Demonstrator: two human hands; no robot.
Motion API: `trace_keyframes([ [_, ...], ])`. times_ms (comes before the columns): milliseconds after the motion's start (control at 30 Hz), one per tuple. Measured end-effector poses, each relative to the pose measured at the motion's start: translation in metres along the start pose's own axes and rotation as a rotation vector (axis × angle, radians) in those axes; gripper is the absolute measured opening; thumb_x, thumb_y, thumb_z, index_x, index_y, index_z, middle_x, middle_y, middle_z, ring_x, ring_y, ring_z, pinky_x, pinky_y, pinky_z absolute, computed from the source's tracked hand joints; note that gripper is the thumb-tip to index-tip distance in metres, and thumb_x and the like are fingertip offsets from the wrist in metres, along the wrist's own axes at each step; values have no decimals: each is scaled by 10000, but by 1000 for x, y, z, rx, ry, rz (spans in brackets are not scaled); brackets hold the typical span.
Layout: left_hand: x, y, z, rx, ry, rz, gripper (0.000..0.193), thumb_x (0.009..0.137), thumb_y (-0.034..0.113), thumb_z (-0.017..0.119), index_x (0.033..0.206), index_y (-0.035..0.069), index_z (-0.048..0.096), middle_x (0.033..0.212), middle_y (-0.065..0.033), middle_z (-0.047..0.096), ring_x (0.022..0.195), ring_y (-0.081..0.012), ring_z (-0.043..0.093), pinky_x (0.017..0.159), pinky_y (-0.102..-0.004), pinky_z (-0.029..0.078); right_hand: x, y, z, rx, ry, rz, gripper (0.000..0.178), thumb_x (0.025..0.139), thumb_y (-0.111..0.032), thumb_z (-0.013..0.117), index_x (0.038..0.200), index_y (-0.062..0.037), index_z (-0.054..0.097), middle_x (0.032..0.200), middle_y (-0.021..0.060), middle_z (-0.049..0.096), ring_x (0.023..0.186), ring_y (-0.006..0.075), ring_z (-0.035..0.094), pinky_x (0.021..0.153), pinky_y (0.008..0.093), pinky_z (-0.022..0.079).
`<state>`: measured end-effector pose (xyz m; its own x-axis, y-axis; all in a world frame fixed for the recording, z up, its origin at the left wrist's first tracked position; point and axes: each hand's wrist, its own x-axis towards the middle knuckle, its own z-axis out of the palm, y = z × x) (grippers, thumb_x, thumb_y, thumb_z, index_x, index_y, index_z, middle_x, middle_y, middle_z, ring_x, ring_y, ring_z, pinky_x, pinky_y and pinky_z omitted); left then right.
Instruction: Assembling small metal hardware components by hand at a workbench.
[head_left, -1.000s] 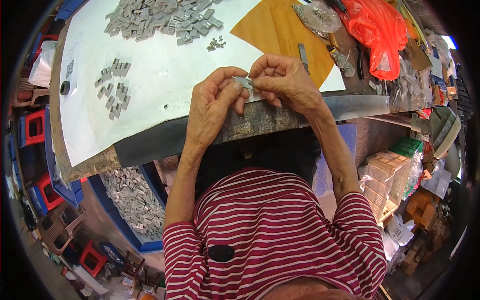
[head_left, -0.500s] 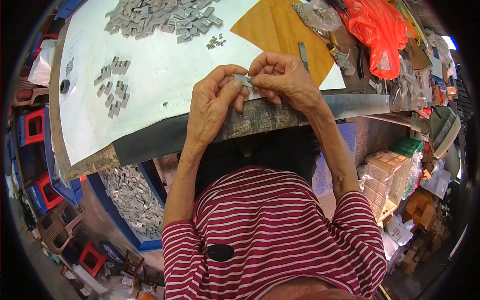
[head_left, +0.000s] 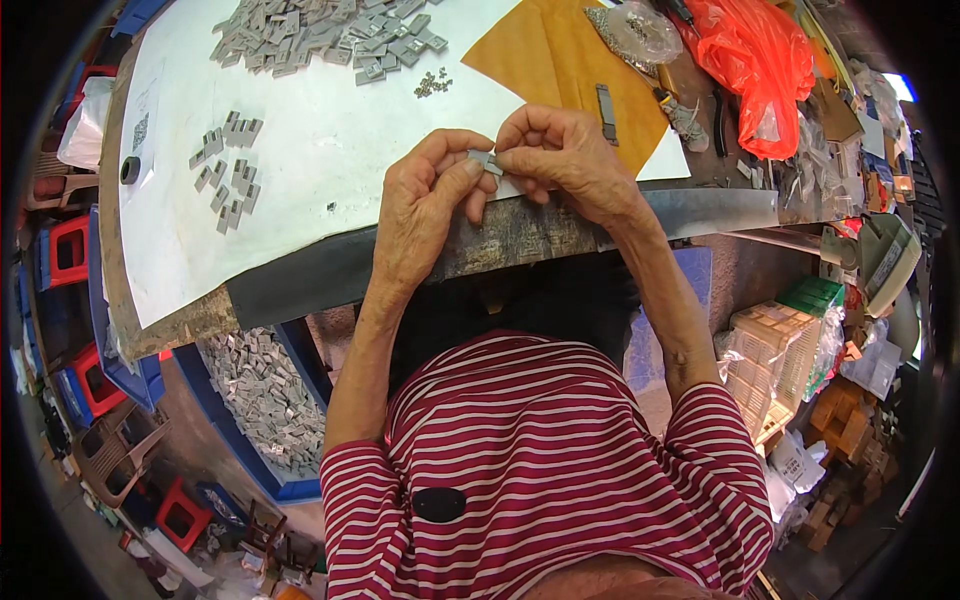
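Note:
Between finger and thumb, my left hand (head_left: 437,190) pinches a small grey rectangular metal block (head_left: 484,160) above the table's front edge. My right hand (head_left: 562,160) is closed in a pinch at the block's right end; whether it also holds a tiny part is hidden by the fingers. Beyond my hands lies a small cluster of tiny metal pieces (head_left: 433,84) on the white sheet (head_left: 330,140). Farther back is a large heap of similar grey blocks (head_left: 310,35). A smaller group of these blocks (head_left: 228,170) sits apart on the left.
Brown paper (head_left: 560,70) carries a dark grey bar (head_left: 606,113). To its right are a clear bag of small parts (head_left: 640,35) and a red plastic bag (head_left: 755,70). Below the table at left, a blue bin (head_left: 300,490) holds many grey blocks. A black ring (head_left: 129,171) lies far left.
My right hand has shifted slightly left against the block, and its fingers have moved a little. My left hand keeps its hold almost in place.

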<state>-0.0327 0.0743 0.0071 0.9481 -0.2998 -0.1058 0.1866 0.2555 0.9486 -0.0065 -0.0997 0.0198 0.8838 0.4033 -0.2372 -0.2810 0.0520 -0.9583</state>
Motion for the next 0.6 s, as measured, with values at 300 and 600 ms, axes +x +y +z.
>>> trace_keyframes([
  [300, -1, 8, 2, 13, 25, -8, 178, 852, 25, 519, 1019, -34, 543, 759, -75, 605, 582, -68, 524, 547, -186, 426, 0, -2, 6, 17, 53, -19, 74, 770, -33, 576, 815, 27, 573, 612, 11, 528, 502, 49, 475, 433, 174, 365],
  [600, 0, 13, -14, 837, 86, 438, 174, 756, 18, 626, 925, -12, 598, 834, -121, 600, 722, -219, 603, 642, -289, 475, 6, -16, 15, -105, 72, 67, 77, 791, -36, 586, 840, 23, 596, 596, 18, 537, 503, 69, 496, 445, 184, 383],
])
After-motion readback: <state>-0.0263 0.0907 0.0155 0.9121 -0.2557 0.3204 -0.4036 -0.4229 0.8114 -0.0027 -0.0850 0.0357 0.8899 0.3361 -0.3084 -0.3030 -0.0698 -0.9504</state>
